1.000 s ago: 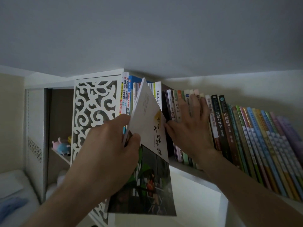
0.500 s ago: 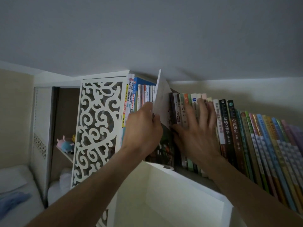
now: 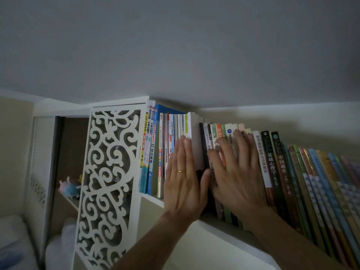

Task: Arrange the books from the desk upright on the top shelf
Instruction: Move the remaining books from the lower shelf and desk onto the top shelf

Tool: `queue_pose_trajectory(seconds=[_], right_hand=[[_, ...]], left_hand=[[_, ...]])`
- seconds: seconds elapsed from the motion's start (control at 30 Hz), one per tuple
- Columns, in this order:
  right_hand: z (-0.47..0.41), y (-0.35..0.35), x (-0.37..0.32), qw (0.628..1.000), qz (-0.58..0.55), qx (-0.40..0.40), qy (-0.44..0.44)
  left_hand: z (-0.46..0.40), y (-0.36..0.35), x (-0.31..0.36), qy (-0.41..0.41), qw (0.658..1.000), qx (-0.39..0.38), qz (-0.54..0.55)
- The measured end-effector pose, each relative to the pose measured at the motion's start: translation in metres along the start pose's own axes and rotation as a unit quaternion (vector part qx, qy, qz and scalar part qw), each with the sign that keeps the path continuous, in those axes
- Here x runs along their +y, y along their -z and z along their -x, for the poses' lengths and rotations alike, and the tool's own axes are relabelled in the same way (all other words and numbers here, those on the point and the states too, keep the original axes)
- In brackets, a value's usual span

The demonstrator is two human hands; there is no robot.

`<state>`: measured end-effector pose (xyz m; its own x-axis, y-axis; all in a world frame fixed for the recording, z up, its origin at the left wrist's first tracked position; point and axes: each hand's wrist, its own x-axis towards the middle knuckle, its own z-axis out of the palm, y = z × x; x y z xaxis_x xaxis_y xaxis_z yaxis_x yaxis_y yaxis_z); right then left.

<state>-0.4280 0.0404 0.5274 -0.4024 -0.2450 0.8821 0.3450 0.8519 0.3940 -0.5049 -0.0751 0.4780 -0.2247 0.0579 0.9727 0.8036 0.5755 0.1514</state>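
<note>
While the thin paperback (image 3: pixel 195 141) is standing wedged upright mid-row on the top shelf (image 3: pixel 224 224), it is looking light and floppy, best pressed at its spine; left hand (image 3: pixel 184 184) at nine o'clock and right hand (image 3: pixel 236 172) at three o'clock are lying flat, fingers straight.

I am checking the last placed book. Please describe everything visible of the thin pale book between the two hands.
The thin pale book stands upright on the top shelf, in the gap between two book groups. Only its pale cover edge and a dark lower part show. It reaches higher than the books to its right. The flat left hand presses it; the right hand holds the neighbouring books.
</note>
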Motion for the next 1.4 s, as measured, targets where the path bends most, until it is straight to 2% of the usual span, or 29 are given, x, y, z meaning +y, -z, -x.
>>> queue_pose_trajectory(seconds=[0.13, 0.4, 0.57, 0.67, 0.77, 0.9, 1.1, 1.27, 1.33, 1.4], right_hand=[[-0.001, -0.001, -0.002, 1.0, 0.025, -0.016, -0.001], [0.0, -0.001, -0.008, 0.993, 0.094, -0.072, 0.003], [0.014, 0.0, -0.021, 0.993, 0.07, -0.092, -0.007], [0.037, 0.002, -0.035, 0.995, 0.023, -0.096, -0.01], [0.071, 0.001, -0.055, 0.994, -0.04, -0.095, -0.032], [0.119, 0.006, -0.083, 0.989, -0.058, -0.134, -0.032], [0.204, 0.021, -0.124, 0.973, -0.128, -0.183, -0.058], [0.322, 0.003, -0.185, 0.92, -0.211, -0.301, -0.139], [0.369, -0.002, -0.208, 0.889, -0.239, -0.345, -0.184], [0.405, -0.005, -0.227, 0.875, -0.253, -0.367, -0.189]], left_hand=[[-0.006, -0.018, -0.007, -0.015, 1.0, -0.022, 0.005], [-0.014, -0.024, -0.013, 0.0, 0.99, -0.101, -0.1], [-0.019, -0.005, -0.023, -0.036, 0.976, -0.154, -0.151], [-0.007, 0.002, -0.026, -0.047, 0.976, -0.17, -0.125], [0.029, 0.008, -0.032, -0.07, 0.975, -0.196, -0.082], [0.092, 0.018, -0.046, -0.109, 0.967, -0.228, -0.031], [0.194, 0.046, -0.083, -0.092, 0.955, -0.28, 0.013], [0.297, 0.052, -0.115, -0.042, 0.935, -0.352, 0.024], [0.344, 0.048, -0.128, -0.004, 0.917, -0.398, 0.013], [0.389, 0.045, -0.135, 0.05, 0.892, -0.449, 0.016]])
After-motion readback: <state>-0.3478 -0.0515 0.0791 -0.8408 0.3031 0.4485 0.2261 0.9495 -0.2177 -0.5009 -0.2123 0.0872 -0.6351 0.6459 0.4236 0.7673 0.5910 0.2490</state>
